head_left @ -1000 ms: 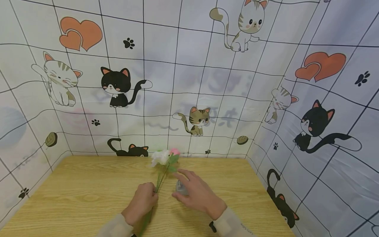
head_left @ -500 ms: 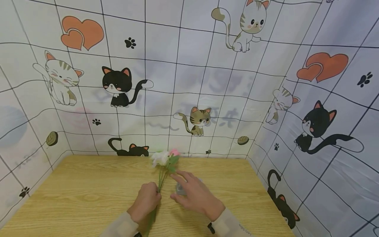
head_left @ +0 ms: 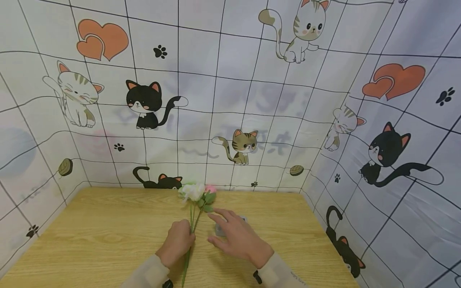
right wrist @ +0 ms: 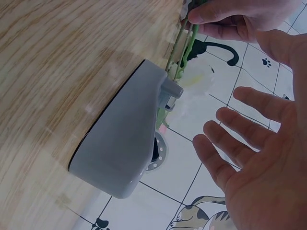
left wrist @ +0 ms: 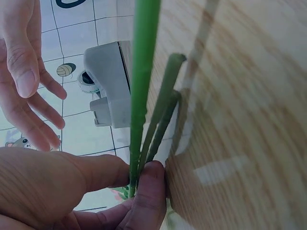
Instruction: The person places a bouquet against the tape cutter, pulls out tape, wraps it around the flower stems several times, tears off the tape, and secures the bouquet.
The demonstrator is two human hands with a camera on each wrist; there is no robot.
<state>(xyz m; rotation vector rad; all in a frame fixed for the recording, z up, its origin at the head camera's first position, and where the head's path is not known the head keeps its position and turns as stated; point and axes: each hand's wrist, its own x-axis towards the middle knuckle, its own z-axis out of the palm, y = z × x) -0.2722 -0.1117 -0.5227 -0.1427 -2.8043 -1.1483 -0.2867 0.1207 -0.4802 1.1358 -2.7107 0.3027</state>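
Note:
My left hand (head_left: 176, 242) pinches the green stems (left wrist: 144, 62) of several flowers between thumb and fingers, low over the table. A white flower (head_left: 192, 192) and a pink flower (head_left: 210, 189) with green leaves point toward the back wall. In the left wrist view the cut stem ends stick out past the fingers, just above the wood. Fingers spread, my right hand (head_left: 241, 238) hovers beside a grey tape dispenser (right wrist: 120, 129) and holds nothing. The right wrist view shows a gap between its fingertips and the dispenser. From the head, this hand partly covers the dispenser.
The wooden table (head_left: 108, 224) runs back to a white cloth wall (head_left: 194, 96) printed with cats, hearts and grid lines. Another such cloth (head_left: 396, 216) closes off the right side.
My left hand has shifted slightly right with the stems. The flower heads have swung a little left and the stems show more spread. My right hand has barely moved; the dispenser stays put.

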